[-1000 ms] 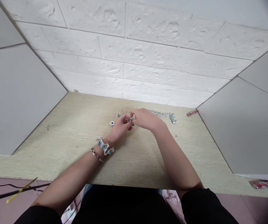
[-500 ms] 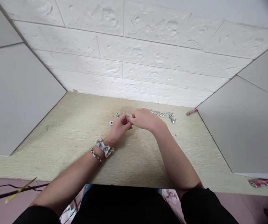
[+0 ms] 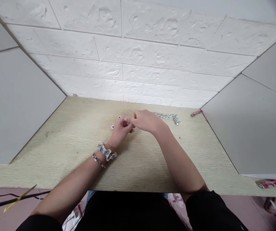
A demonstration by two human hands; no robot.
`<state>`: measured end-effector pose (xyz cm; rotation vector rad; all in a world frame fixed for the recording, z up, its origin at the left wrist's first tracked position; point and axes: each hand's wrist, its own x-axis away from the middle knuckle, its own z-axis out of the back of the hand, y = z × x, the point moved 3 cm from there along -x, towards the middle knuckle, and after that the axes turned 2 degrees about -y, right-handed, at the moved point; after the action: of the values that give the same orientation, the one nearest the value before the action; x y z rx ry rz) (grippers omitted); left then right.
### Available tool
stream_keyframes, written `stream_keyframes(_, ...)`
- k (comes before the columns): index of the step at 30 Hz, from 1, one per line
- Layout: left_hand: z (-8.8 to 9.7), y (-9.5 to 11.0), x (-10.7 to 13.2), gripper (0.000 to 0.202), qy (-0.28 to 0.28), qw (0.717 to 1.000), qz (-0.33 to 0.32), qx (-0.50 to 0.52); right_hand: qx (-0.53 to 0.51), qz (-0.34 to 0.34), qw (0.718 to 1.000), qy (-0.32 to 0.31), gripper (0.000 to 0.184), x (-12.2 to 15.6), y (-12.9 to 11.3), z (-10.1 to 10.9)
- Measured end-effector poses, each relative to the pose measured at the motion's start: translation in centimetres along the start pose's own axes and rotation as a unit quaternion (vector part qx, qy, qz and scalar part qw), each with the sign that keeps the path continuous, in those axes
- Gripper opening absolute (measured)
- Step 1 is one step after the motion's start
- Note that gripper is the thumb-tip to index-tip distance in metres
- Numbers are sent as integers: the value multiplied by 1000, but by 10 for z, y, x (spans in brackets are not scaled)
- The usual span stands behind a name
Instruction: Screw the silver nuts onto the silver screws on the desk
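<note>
Over the middle of the table, my left hand (image 3: 120, 131) and my right hand (image 3: 146, 121) meet, with their fingertips touching. Both have bent, pinching fingers; whatever small piece they hold is hidden between them. A scrunchie (image 3: 107, 152) and a chain bracelet (image 3: 97, 160) circle the left wrist. Just beyond the left hand stands a small metal nut (image 3: 119, 117), and a pale washer (image 3: 112, 127) lies partly covered beside that hand. Behind the right hand runs a row of several silver bolts (image 3: 162, 115), curving toward me at its right end (image 3: 176, 120).
The pale wooden table (image 3: 133, 166) ends at a white brick-pattern wall (image 3: 133, 72). Grey panels rise at the left (image 3: 20, 106) and right (image 3: 253, 128). One red and silver cylinder (image 3: 196, 113) lies by the right panel, another (image 3: 270, 183) at the front right edge.
The view has shifted slightly. My right thumb has moved left over the left fingers, and the hands now cover more of the nut and washer.
</note>
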<state>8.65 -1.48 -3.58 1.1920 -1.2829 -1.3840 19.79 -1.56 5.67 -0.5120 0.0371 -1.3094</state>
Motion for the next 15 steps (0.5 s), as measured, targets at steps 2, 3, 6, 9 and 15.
stream_keyframes(2,0,-2,-1,19,-5,999,3,33,-7,48,999,12,23,1,1,2)
stream_keyframes(3,1,-4,-1,21,-7,999,6,48,-9,72,997,11,21,0,2,3)
stream_keyframes(6,1,-7,-3,26,-10,998,15,60,-10,106,994,0,25,-2,3,1)
stream_keyframes(9,-1,-6,-2,28,-16,998,20,55,-1,108,994,6,25,-6,4,-1)
stream_keyframes(15,-2,-1,3,24,-4,1000,24,17,23,66,997,17,16,-6,4,-2)
